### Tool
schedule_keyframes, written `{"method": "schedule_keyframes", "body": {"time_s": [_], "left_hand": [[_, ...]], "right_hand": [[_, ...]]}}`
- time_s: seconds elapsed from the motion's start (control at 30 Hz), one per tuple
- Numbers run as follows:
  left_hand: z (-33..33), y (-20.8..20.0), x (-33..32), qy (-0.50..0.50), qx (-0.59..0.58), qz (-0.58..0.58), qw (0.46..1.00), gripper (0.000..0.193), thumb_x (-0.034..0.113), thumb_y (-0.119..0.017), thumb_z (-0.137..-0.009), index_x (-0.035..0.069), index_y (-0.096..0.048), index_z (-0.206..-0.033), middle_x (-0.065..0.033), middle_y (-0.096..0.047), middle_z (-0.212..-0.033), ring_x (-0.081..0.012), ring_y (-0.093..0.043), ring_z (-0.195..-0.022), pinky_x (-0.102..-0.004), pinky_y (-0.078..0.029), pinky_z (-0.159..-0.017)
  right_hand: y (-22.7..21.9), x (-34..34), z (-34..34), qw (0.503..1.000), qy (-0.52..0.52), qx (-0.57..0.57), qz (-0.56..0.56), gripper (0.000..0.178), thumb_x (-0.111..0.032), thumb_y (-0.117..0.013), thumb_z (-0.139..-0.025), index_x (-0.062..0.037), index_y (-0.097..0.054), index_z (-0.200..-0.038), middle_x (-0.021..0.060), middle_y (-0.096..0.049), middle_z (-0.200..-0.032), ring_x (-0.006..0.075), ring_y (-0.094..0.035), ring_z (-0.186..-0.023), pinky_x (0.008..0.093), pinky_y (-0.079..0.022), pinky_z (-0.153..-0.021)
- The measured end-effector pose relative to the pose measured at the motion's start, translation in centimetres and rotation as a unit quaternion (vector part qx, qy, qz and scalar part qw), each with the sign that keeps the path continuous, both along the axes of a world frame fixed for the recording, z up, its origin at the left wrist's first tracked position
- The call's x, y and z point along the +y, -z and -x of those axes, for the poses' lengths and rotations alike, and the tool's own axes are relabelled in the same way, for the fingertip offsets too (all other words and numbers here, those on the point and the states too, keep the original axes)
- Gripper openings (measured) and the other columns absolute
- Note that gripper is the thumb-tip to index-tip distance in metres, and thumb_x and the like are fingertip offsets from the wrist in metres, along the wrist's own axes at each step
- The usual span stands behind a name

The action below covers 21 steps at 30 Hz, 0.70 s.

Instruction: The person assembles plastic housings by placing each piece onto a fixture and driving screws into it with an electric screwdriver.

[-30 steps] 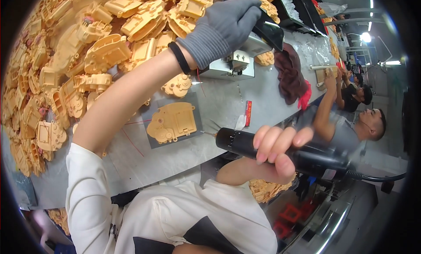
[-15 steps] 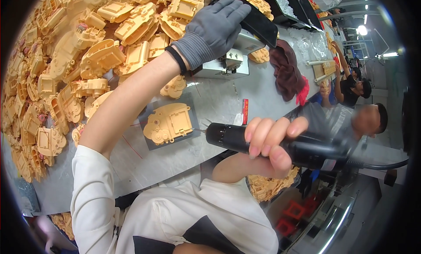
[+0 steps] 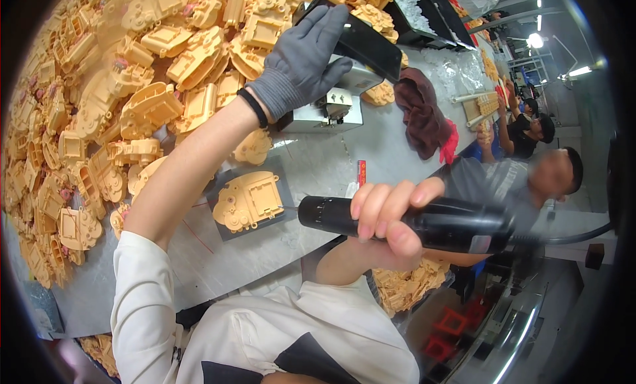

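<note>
Grey surface (image 3: 218, 265): yellow plastic housing (image 3: 248, 202); at its 3 o'clock, right hand (image 3: 381, 206) grips black electric screwdriver (image 3: 457, 226). Gloved left hand (image 3: 298, 62), 1 o'clock: open, fingers extended.

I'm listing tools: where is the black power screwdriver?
In the head view, the black power screwdriver is right of centre, in the right hand, pointing left toward the yellow housing on the dark mat.

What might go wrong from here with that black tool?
The electric screwdriver in the right hand points toward the yellow plastic housing, so a slip might scratch it. The left forearm passes close to the heaped housings, so a bump could perhaps dislodge some.
</note>
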<state>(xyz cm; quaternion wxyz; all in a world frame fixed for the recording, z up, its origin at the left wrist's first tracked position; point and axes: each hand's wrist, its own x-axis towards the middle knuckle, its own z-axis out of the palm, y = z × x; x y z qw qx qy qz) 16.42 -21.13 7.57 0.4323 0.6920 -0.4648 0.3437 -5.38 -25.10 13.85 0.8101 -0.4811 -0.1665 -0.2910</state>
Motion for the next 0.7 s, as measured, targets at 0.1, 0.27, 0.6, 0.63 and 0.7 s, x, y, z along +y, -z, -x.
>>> {"method": "schedule_keyframes", "body": {"time_s": [0.1, 0.27, 0.6, 0.63, 0.7], "left_hand": [[0.28, 0.04, 0.31, 0.028, 0.022, -0.001, 0.999, 0.071, 0.02, -0.061, -0.079, -0.003, -0.026, -0.136, -0.0204, -0.05, -0.121, -0.0351, -0.047, -0.115, -0.0365, -0.041, -0.096], [0.73, -0.29, 0.44, 0.062, 0.127, 0.038, 0.989, 0.077, 0.006, -0.064, -0.076, 0.006, -0.021, -0.14, -0.0172, -0.05, -0.127, -0.0297, -0.05, -0.116, -0.0332, -0.043, -0.095], [0.71, -0.66, 0.48, 0.089, 0.114, 0.07, 0.987, 0.07, 0.007, -0.058, -0.08, 0.012, -0.023, -0.141, -0.0187, -0.057, -0.113, -0.0311, -0.057, -0.104, -0.0319, -0.047, -0.089], [0.58, -0.59, 0.44, 0.089, 0.114, 0.069, 0.987, 0.07, 0.007, -0.058, -0.08, 0.012, -0.023, -0.141, -0.0187, -0.057, -0.113, -0.0311, -0.057, -0.104, -0.0319, -0.047, -0.089], [0.26, -0.46, 0.28, 0.075, 0.099, 0.061, 0.99, 0.066, 0.003, -0.052, -0.082, 0.01, -0.022, -0.141, -0.0193, -0.058, -0.112, -0.0309, -0.057, -0.105, -0.0313, -0.046, -0.09]], "right_hand": [[-0.28, 0.13, 0.34, 1.0, 0.003, -0.003, 0.005, 0.039, 0.005, -0.051, -0.07, -0.0046, -0.036, -0.105, 0.007, -0.05, -0.065, 0.0175, -0.05, -0.052, 0.0357, -0.043, -0.06], [-0.3, 0.29, 0.59, 1.0, 0.007, -0.008, 0.028, 0.036, -0.002, -0.05, -0.071, -0.0039, -0.039, -0.105, 0.0063, -0.047, -0.064, 0.018, -0.047, -0.049, 0.0352, -0.04, -0.058], [-0.58, 0.51, 1.01, 0.999, 0.019, -0.004, 0.026, 0.036, -0.003, -0.051, -0.071, -0.0048, -0.039, -0.105, 0.0055, -0.047, -0.063, 0.0173, -0.046, -0.047, 0.0353, -0.041, -0.058], [-0.55, 0.54, 0.99, 1.0, 0.019, -0.004, 0.025, 0.036, -0.003, -0.051, -0.071, -0.0048, -0.039, -0.105, 0.0055, -0.047, -0.063, 0.0173, -0.046, -0.047, 0.0353, -0.041, -0.058], [-0.52, 0.53, 0.93, 1.0, 0.023, -0.003, 0.021, 0.036, -0.003, -0.051, -0.071, -0.0049, -0.039, -0.105, 0.0054, -0.047, -0.063, 0.0173, -0.046, -0.047, 0.0352, -0.041, -0.057]]}}
